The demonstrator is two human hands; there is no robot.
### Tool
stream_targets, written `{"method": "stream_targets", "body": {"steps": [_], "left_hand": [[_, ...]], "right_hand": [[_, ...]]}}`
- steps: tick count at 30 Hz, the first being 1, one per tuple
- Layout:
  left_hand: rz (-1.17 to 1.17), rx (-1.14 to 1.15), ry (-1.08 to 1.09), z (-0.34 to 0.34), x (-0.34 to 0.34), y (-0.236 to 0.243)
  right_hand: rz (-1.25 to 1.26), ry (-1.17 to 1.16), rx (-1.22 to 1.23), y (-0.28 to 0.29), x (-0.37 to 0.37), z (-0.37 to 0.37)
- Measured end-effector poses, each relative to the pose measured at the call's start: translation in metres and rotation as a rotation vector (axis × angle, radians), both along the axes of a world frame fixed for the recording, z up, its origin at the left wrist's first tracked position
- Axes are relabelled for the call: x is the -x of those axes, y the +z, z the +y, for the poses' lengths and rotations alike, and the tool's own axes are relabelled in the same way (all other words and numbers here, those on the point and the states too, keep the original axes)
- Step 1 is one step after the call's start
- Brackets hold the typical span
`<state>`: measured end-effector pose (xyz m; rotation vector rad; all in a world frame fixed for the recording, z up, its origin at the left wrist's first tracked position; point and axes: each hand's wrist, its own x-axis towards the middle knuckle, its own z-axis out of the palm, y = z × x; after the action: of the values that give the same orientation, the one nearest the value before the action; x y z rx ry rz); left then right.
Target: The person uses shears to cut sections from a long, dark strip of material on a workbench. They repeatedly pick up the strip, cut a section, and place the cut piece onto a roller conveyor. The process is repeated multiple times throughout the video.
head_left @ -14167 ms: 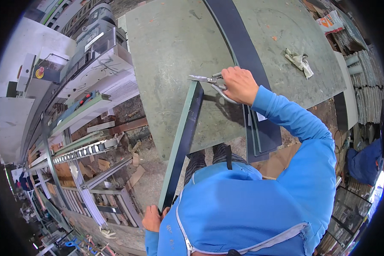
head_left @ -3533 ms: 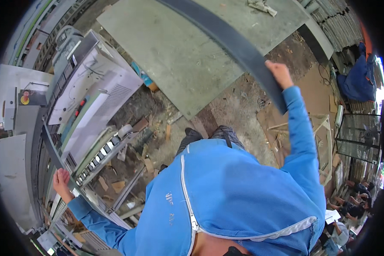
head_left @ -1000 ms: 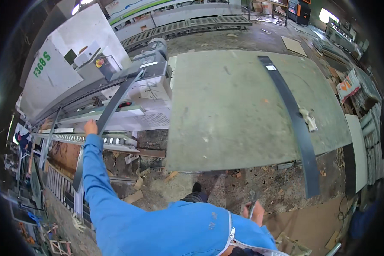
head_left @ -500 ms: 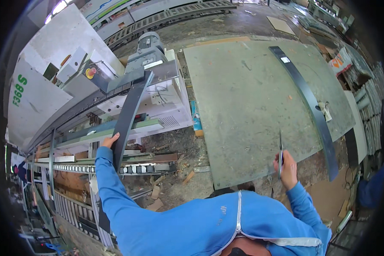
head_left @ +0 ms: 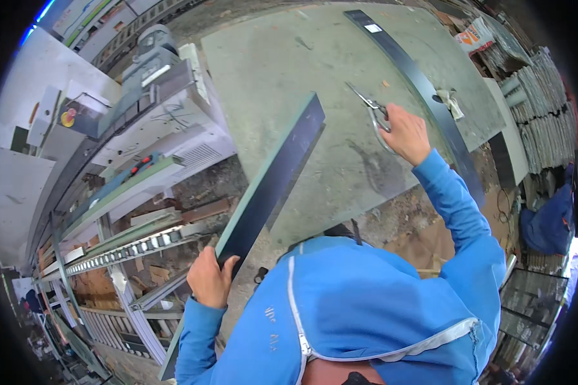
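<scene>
Scissors (head_left: 374, 115) are gripped in the right hand (head_left: 406, 133) w/ fingers through the handles, blades pointed up-left above the grey tabletop (head_left: 289, 64). Left hand (head_left: 210, 277) is clenched round the near end of a long dark strip (head_left: 273, 183), its far end over the tabletop. Second dark strip (head_left: 424, 90) is laid along the tabletop's right side.

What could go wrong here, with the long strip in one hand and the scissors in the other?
The left hand holds the long dark strip only near its lower end, so the far end may swing or sag. The right hand holds the scissors points outward; they could scratch the strip or slip from the grip.
</scene>
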<state>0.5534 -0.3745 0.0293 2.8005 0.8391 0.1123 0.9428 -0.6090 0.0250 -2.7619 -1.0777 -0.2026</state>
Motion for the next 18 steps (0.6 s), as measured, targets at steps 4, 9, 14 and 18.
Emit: {"method": "stream_targets", "body": {"steps": [4,9,14,18], "left_hand": [[-0.01,-0.133,-0.104,-0.042,0.006,-0.019],[0.042,-0.239,-0.074,-0.065,0.003,-0.025],[0.053,-0.267,-0.065,-0.081,-0.004,-0.026],[0.061,-0.275,-0.039,-0.091,-0.007,-0.026]], "right_hand": [[0.001,0.073,0.137,-0.019,-0.014,-0.017],[0.065,0.157,0.209,-0.035,-0.027,-0.036],[0.116,0.24,0.185,-0.032,-0.036,-0.038],[0.152,0.252,0.22,-0.031,-0.041,-0.039]]}}
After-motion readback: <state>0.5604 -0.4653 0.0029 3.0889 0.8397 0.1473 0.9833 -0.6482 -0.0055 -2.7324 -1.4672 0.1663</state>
